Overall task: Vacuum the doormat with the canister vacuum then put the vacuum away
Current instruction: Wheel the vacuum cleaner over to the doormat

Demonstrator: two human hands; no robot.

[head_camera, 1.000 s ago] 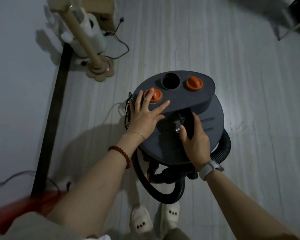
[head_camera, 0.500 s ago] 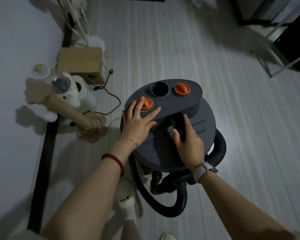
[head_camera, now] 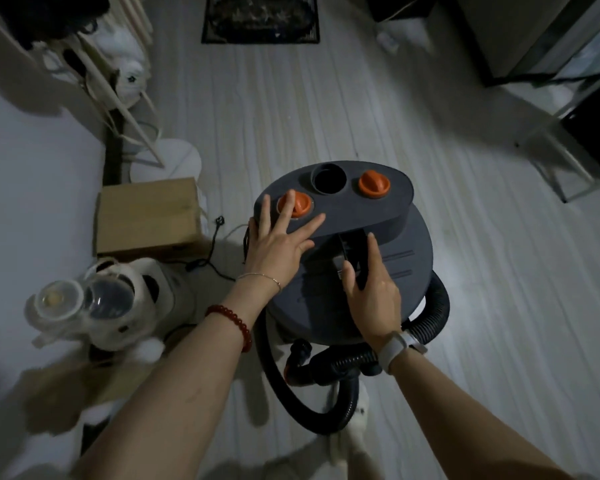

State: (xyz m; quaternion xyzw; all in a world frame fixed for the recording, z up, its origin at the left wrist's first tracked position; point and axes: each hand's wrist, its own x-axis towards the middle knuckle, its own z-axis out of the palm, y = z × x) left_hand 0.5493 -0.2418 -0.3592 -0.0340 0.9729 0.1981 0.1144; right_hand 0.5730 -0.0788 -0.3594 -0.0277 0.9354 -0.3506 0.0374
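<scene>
Left hand (head_camera: 278,247) rests flat on vacuum (head_camera: 395,271); right hand (head_camera: 374,299) grips its handle (head_camera: 355,251)

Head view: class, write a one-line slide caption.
Both hands on the canister vacuum: left hand flat on top, right hand at its handle; doormat ahead.

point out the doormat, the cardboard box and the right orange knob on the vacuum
doormat (head_camera: 260,19), head view, dark patterned middle
cardboard box (head_camera: 146,216), head view, top face
right orange knob (head_camera: 374,184), head view, knob top

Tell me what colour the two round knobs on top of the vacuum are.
Orange. Both knobs show in the head view, on the dark grey vacuum; the left hand partly covers one.
</scene>
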